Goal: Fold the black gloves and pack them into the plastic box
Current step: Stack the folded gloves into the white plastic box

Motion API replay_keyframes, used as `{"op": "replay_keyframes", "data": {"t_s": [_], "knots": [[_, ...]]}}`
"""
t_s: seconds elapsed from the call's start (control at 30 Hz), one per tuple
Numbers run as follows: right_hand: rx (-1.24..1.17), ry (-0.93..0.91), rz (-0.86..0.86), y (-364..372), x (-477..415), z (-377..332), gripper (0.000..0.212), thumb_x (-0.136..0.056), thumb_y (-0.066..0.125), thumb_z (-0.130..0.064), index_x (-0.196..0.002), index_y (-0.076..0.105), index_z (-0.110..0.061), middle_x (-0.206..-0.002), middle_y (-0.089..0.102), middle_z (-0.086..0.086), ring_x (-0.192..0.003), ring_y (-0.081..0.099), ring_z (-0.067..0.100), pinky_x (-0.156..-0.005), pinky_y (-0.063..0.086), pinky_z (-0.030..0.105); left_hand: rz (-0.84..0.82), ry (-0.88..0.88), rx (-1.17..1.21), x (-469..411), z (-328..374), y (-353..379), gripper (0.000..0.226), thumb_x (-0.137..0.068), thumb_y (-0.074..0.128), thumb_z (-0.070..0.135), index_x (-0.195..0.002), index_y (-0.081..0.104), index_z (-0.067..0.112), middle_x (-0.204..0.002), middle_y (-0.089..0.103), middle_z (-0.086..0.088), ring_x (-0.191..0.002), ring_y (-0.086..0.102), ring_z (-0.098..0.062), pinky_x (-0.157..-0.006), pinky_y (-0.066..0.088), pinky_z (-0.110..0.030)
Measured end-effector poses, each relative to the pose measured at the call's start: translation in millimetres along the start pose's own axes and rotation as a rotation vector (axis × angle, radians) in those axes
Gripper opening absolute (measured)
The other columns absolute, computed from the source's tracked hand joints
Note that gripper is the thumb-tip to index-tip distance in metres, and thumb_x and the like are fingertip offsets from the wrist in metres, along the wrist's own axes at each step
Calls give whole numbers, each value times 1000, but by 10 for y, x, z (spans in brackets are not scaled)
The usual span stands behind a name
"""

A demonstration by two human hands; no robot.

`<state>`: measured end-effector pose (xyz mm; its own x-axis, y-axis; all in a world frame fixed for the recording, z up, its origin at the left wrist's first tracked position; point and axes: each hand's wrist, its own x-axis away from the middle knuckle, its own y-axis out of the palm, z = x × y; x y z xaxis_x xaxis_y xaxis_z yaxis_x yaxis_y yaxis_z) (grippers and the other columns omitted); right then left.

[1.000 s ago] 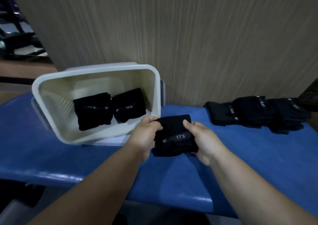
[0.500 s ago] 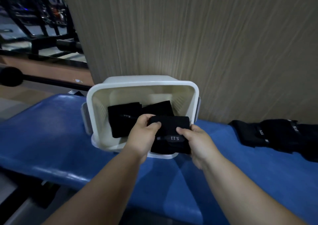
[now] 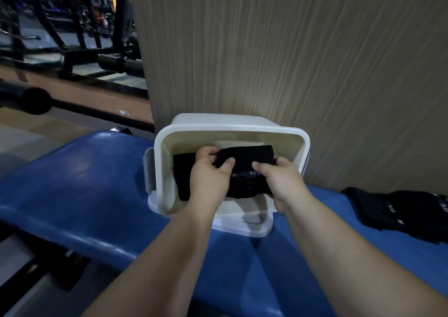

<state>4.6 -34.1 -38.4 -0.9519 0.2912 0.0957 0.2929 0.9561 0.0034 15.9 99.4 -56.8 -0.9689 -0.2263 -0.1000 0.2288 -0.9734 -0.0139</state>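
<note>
A white plastic box (image 3: 232,132) lies tipped toward me on the blue bench, its mouth open. Inside it I hold a folded black glove (image 3: 247,169) with a small white logo. My left hand (image 3: 209,178) grips its left edge and my right hand (image 3: 278,178) grips its right edge. Another folded black glove (image 3: 181,173) lies in the box to the left, partly behind my left hand. Unfolded black gloves (image 3: 397,210) lie in a pile on the bench at the right.
The blue padded bench (image 3: 80,183) runs across the view, its front edge near me. A wood-grain wall panel (image 3: 291,50) stands right behind the box. The box's white lid (image 3: 242,227) lies under its front rim. Dark gym equipment (image 3: 72,38) fills the far left.
Both hands carried the folded glove from the bench left and forward into the box's mouth. My view swung left, so the glove pile now sits at the right edge.
</note>
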Motion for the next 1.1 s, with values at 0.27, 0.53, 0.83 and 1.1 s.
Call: {"op": "replay_keyframes", "data": {"t_s": [0.27, 0.53, 0.83, 1.1], "knots": [[174, -53, 99, 88, -238, -49, 15, -87, 66, -17, -101, 60, -16, -94, 68, 8, -84, 67, 26, -72, 58, 37, 29, 232, -432, -51, -40, -7, 37, -90, 60, 22, -126, 52, 21, -112, 59, 8, -115, 48, -17, -95, 43, -33], [335, -99, 113, 138, -329, -79, 19, -89, 64, -19, -108, 61, -14, -90, 67, 4, -79, 64, 21, -64, 49, 26, 83, 297, -737, -26, -92, -59, 37, -93, 54, 32, -129, 53, 23, -117, 59, 0, -121, 40, -20, -110, 23, -33], [804, -174, 167, 184, -354, -62, 20, -89, 55, -35, -102, 56, -20, -87, 61, 0, -80, 57, 24, -70, 45, 31, -93, 210, -898, -101, -155, -84, 46, -100, 35, 38, -145, 37, 28, -144, 45, 7, -138, 25, -14, -118, 10, -35], [907, -252, 171, 262, -380, 127, 51, -96, 46, -30, -143, 32, -16, -133, 44, 14, -117, 49, 34, -94, 41, 39, -152, 184, -968, -113, -214, -59, 49, -101, 27, 40, -149, 25, 33, -151, 34, 14, -142, 16, -13, -118, 6, -37]]}}
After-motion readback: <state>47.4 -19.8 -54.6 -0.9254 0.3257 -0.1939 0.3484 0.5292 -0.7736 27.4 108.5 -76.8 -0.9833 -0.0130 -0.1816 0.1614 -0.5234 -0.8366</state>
